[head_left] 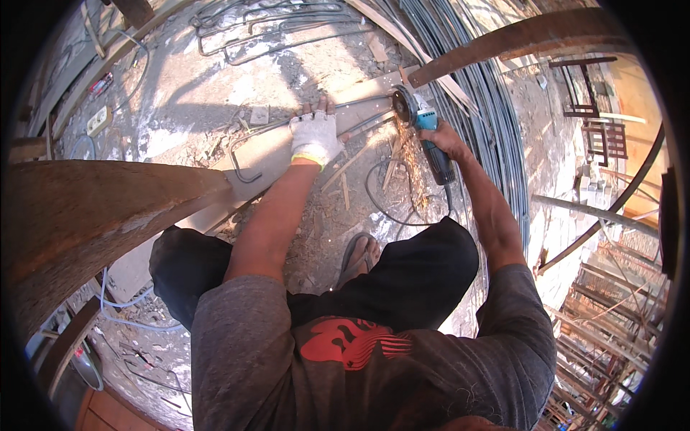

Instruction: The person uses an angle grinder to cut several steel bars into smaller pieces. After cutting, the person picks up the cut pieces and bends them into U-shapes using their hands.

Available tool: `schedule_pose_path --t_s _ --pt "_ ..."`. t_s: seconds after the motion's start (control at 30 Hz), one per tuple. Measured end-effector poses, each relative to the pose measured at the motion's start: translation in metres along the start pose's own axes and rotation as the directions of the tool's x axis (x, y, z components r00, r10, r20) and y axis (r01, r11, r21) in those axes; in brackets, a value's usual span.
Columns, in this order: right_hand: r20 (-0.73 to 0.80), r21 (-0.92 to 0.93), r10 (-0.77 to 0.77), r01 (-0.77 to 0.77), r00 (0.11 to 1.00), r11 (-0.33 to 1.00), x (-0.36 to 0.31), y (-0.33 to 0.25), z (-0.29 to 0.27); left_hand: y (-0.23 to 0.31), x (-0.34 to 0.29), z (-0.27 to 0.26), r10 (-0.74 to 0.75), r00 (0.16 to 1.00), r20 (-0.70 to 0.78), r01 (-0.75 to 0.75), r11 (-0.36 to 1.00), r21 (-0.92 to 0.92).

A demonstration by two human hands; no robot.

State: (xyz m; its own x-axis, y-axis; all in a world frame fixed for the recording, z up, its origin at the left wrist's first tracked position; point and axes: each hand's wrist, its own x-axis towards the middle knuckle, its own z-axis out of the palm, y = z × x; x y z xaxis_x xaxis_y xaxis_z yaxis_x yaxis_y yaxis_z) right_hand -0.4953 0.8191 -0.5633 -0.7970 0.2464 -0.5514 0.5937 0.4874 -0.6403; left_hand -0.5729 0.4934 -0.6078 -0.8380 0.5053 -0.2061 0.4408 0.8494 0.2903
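My left hand (315, 136), in a white knit glove, lies with fingers stretched over thin steel bars (365, 101) on a wooden plank (267, 153). It presses down there. One bar has a bent, hooked end (249, 178) left of the hand. My bare right hand (447, 140) grips a teal and black angle grinder (426, 119) by its body. Its cutting disc (401, 106) is at the right ends of the bars, and orange sparks (413, 169) stream down toward me. Exactly where the disc touches is hard to make out.
A long bundle of steel bars (496, 136) runs along the right. Bent rods (280, 29) lie at the far side. Thick wooden posts (108, 215) stand close on the left and upper right. The grinder's cord (392, 215) loops near my sandalled foot (359, 257). A white socket block (99, 121) sits far left.
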Motion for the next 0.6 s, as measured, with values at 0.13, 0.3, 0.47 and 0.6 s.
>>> schedule_pose_path --t_s 0.13,0.3,0.47,0.6 --pt "0.013 0.055 0.059 -0.06 0.998 0.997 -0.009 0.008 -0.005 0.002 0.0 0.0 0.023 1.0 -0.013 -0.023 1.0 0.004" --pt "-0.082 0.375 0.072 -0.036 0.994 0.926 -0.078 0.036 0.0 -0.003 0.009 -0.053 -0.017 0.975 0.223 0.018 1.0 -0.004" --pt "-0.139 0.54 0.123 -0.029 0.983 0.841 -0.151 0.066 0.016 -0.042 0.035 -0.078 -0.176 0.978 0.113 0.185 0.981 -0.067" --pt "-0.176 0.535 0.179 -0.059 0.968 0.843 -0.187 0.086 0.027 -0.053 0.061 -0.096 -0.209 0.968 -0.137 0.207 0.978 -0.031"
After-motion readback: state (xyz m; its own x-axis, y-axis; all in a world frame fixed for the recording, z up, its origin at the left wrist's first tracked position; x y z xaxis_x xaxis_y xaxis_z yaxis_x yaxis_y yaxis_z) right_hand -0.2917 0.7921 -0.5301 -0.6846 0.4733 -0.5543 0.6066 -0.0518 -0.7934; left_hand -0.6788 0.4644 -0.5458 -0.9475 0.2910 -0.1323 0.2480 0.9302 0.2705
